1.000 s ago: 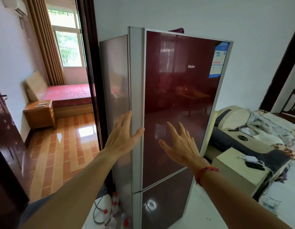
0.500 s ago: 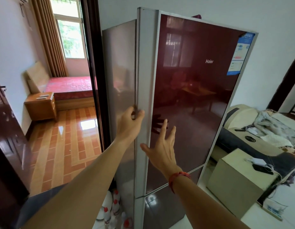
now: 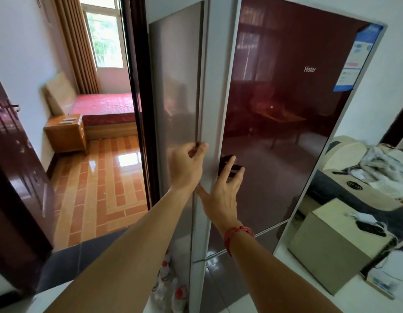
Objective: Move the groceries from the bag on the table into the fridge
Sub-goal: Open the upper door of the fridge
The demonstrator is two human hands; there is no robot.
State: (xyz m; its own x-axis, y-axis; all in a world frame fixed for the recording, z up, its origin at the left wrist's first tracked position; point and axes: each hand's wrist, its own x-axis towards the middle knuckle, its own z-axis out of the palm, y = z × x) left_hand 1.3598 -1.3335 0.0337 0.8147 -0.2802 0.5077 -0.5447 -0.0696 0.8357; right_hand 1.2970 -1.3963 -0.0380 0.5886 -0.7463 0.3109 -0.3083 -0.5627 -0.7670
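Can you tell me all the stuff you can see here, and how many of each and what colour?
Tall glossy fridge: one, dark red doors with silver edges, right in front, both doors shut.
Energy label sticker: one, blue and white, top right corner of the upper door.
Plastic bottles: several, clear with red caps, on the floor left of the fridge base; exact count unclear.
Small cabinet: one, beige, right of the fridge, small items on top.
Bed: one, red cover, in the far room.
Wooden bedside table: one, orange-brown, beside the bed.
Curtain: one, brown, by the window.
Left hand: one, fingers curled on the door's silver left edge.
Right hand: one, open against the door front, red cord on the wrist.
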